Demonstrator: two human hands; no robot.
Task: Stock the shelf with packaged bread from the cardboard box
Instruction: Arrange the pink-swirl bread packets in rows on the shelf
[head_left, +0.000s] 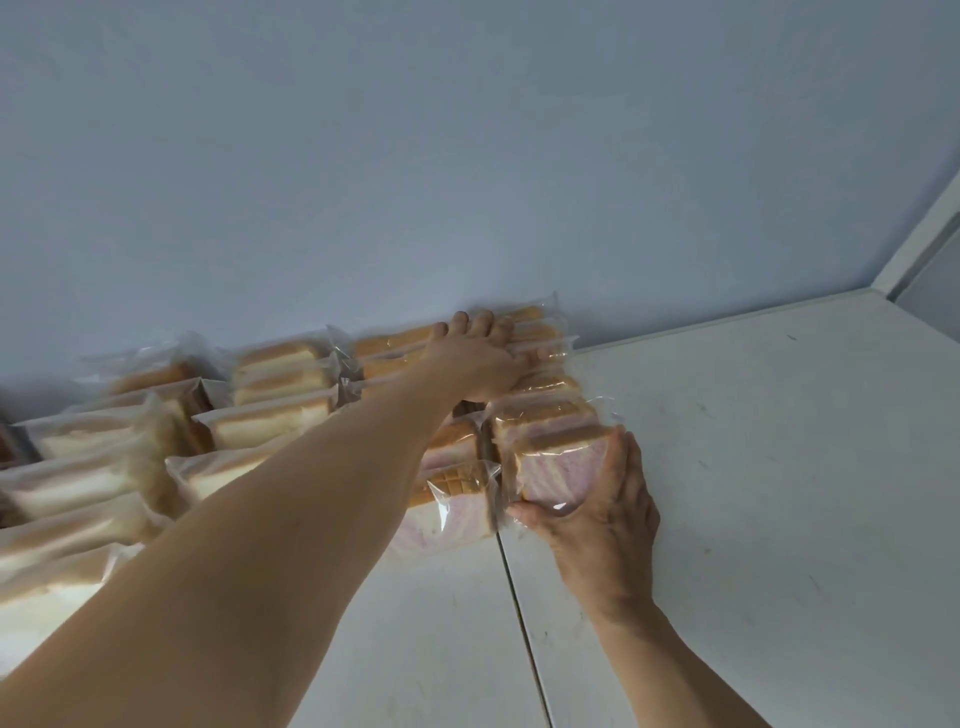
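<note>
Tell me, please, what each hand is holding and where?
The right hand grips the front pink bread pack by its near right corner. The left hand rests flat on the back packs.

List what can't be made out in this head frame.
- Cardboard box: not in the head view at all.
- Back-row packs: partly covered by the left hand.
- Pink-sliced pack: near side hidden by the right hand.
- Left packs: blurred, cut by the edge.

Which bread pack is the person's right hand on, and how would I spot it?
Start at the white shelf and find the rows of clear-wrapped bread along its left side. The pack is the front one of the rightmost row, beside bare shelf. It shows a pale pink cut face, and the right hand cups its front and right side.
</note>
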